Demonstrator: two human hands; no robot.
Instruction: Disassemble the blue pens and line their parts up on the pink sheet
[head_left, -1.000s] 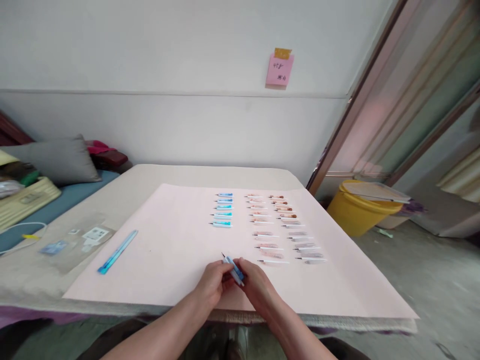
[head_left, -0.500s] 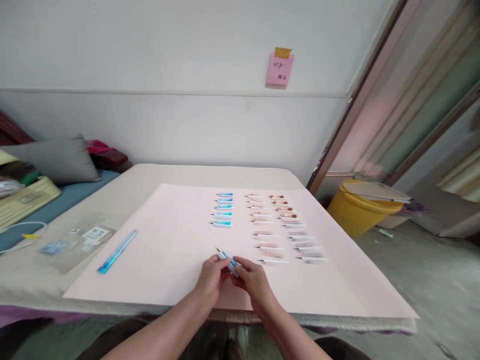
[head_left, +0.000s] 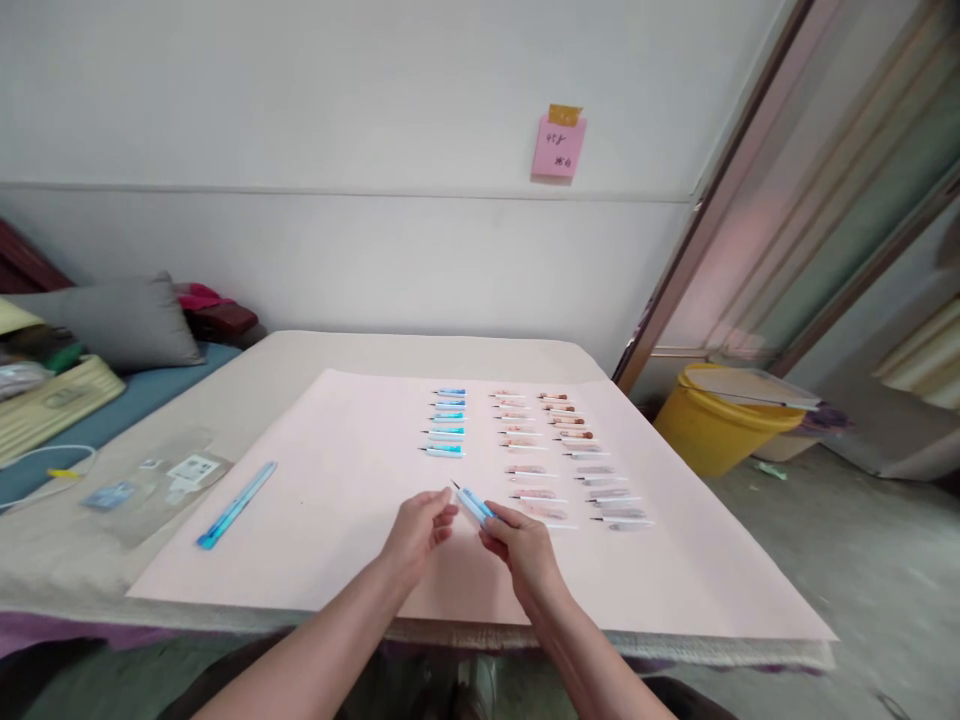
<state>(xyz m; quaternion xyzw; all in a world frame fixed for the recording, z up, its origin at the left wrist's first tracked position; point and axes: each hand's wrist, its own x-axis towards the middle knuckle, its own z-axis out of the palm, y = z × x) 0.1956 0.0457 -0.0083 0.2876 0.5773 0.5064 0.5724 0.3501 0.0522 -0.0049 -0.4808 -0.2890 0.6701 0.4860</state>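
My right hand grips a blue-and-white pen by its rear end. Its thin dark tip points up and to the left, over the pink sheet. Just left of the pen, my left hand is off it, with loosely curled fingers and nothing visible in them. Beyond my hands lies a column of blue pens. To its right are pink pens, brown ones and greyish ones, laid in rows with dark tips to the left.
A long blue strip-like item lies on the sheet's left side. Beside it is a clear plastic bag with labels. A yellow bucket stands right of the table; a grey cushion is at far left. A pink note hangs on the wall.
Both hands were on the pen before. My left hand has let go and drawn slightly left, while my right hand has moved the pen a little to the right and up.
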